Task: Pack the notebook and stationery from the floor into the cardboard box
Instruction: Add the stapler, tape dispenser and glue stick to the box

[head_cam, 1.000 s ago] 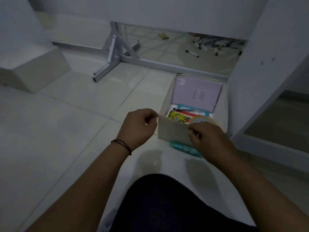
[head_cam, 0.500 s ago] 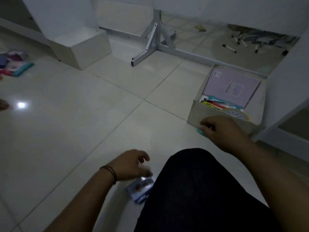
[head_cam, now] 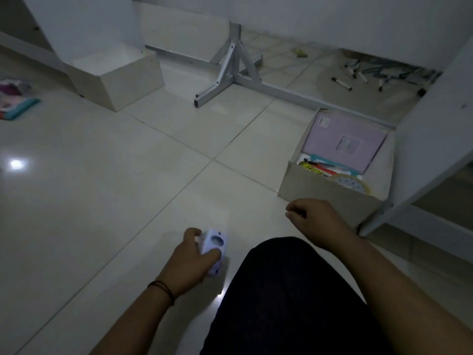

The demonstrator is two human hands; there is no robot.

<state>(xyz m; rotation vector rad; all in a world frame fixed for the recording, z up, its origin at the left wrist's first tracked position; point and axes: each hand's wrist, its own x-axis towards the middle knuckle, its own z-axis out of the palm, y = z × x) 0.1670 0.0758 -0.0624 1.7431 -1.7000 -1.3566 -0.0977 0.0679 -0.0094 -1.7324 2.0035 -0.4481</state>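
The left hand (head_cam: 188, 262) is closed round a small pale blue-white packet (head_cam: 213, 248), thumb across its front and fingers behind it, low over the tiled floor (head_cam: 102, 188) just left of the person's dark-clothed knee (head_cam: 281, 290); whether the packet touches the floor cannot be told. What the packet contains is not legible. A dark band (head_cam: 162, 288) sits on the left wrist. The right hand (head_cam: 316, 219) is loosely curled with the fingers bent inward, holds nothing visible, and hangs just in front of the near wall of the cardboard box (head_cam: 332, 198). The box stands open on the floor at right, against a white furniture panel (head_cam: 435, 119). Inside it, a lilac notebook (head_cam: 345, 142) leans against the far wall, tilted back. Below the notebook lie a yellow-and-black patterned item (head_cam: 311, 168), red and teal flat items beside it, and a round patterned disc (head_cam: 350, 184) near the front right corner. At far left on the floor, well apart from the box, lies a small pile of pink and teal items (head_cam: 15, 103). A white block (head_cam: 115, 75) and a grey metal stand foot (head_cam: 230, 73) stand beyond the open floor. Several markers (head_cam: 358, 78) lie scattered under the furniture behind the box.
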